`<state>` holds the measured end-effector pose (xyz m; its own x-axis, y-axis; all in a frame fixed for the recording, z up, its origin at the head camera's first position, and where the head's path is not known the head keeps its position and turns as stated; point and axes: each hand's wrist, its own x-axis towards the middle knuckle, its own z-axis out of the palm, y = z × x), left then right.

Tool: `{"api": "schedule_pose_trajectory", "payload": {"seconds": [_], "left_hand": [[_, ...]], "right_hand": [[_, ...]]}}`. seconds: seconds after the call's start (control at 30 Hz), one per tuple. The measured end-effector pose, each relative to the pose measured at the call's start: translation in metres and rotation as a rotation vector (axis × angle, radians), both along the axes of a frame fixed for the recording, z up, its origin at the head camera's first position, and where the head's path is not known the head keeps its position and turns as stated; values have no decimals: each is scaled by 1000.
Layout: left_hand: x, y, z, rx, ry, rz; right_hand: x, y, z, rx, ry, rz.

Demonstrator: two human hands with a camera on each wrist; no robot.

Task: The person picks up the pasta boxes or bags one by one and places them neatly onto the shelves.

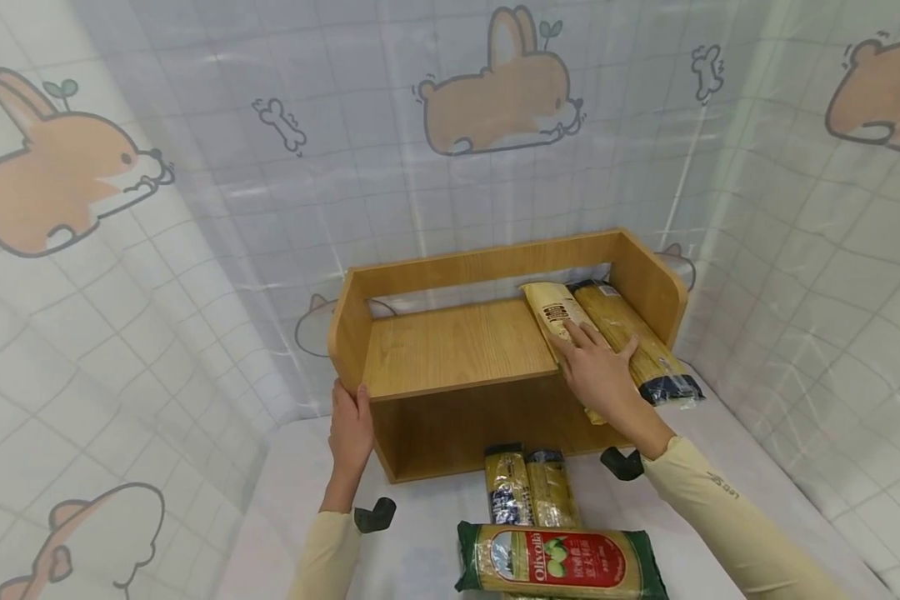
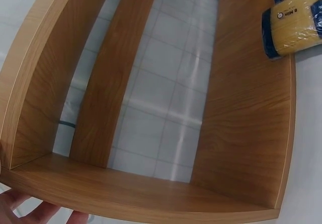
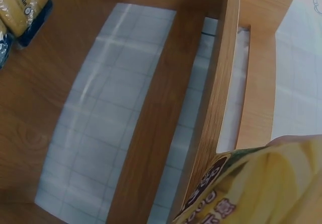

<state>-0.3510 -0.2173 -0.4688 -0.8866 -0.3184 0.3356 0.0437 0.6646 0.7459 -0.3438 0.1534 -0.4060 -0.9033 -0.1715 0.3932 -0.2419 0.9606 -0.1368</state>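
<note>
My right hand (image 1: 598,373) rests, fingers outstretched, on the pale packet (image 1: 553,310) right of centre; I judge it light, slick, breakable, best held mid-length. My left hand (image 1: 351,431) grips the shelf (image 1: 442,350), left of centre.

Your head view looks forward and down from farther back, taking in the whole wooden shelf (image 1: 450,346), while your wrist views face close into its lower compartment (image 2: 246,98), turned sideways, both sharing its back slat (image 2: 113,78).
</note>
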Motion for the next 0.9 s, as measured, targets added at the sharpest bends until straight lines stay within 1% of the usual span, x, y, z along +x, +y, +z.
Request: {"api": "schedule_pose_trajectory", "payload": {"seconds": [0.1, 0.33, 0.43, 0.57, 0.63, 0.7, 0.8, 0.9], "left_hand": [[0, 0, -1, 4, -6, 0], [-2, 3, 1, -7, 9, -5], [-3, 3, 0, -15, 6, -3], [-6, 2, 1, -26, -1, 11], [-7, 1, 1, -26, -5, 18], [-8, -1, 1, -25, -10, 19], [-7, -2, 0, -22, -16, 14], [-6, -2, -2, -25, -13, 11]], "right_hand": [[0, 0, 1, 4, 1, 10], [4, -1, 5, 6, -2, 35], [6, -1, 4, 5, -21, 58], [10, -5, 6, 10, -44, 108], [12, -9, 6, 15, -39, 150], [15, -13, 6, 12, -3, 210], [20, -19, 4, -29, 28, 324], [25, -23, 2, -92, 28, 461]]}}
